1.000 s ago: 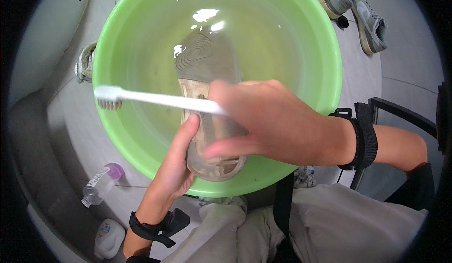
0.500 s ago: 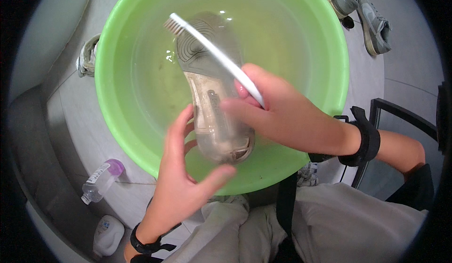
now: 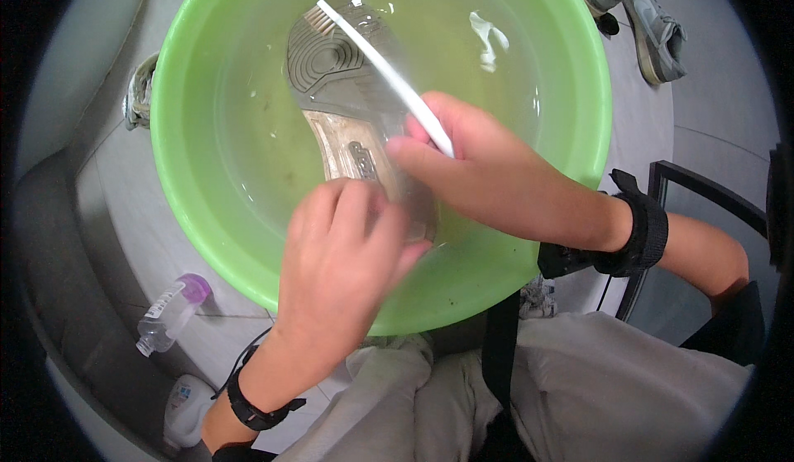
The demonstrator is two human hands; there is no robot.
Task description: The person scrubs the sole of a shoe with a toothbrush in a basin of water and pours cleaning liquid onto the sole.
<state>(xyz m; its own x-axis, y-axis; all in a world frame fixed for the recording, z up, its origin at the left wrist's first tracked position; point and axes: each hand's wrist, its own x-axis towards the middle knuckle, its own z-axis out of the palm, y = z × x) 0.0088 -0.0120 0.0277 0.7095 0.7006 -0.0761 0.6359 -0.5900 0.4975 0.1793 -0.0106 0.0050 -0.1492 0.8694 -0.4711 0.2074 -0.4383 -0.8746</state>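
A shoe [image 3: 343,102] lies sole up in the water of a green basin [image 3: 169,123], its grey ridged forefoot away from me and its pale midfoot stained brown. My right hand [image 3: 463,160] is closed round the handle of a white toothbrush [image 3: 385,73]; the bristles lie over the forefoot of the sole, and whether they touch is unclear. Over the heel, my left hand [image 3: 335,255] is curled with fingers bent and thumb beside the heel, slightly blurred. It hides most of the heel end.
Grey sneakers [image 3: 653,32] stand on the tiles at the far right, another shoe [image 3: 139,94] left of the basin. A clear bottle with a purple cap [image 3: 169,317] and a white jug [image 3: 186,412] lie at the lower left. A dark frame [image 3: 719,193] stands at right.
My left hand has gone from spread beside the heel to curled over it. Shoe, toothbrush and right hand have shifted slightly away from me, the shoe also leftward. Splashes now show in the water.
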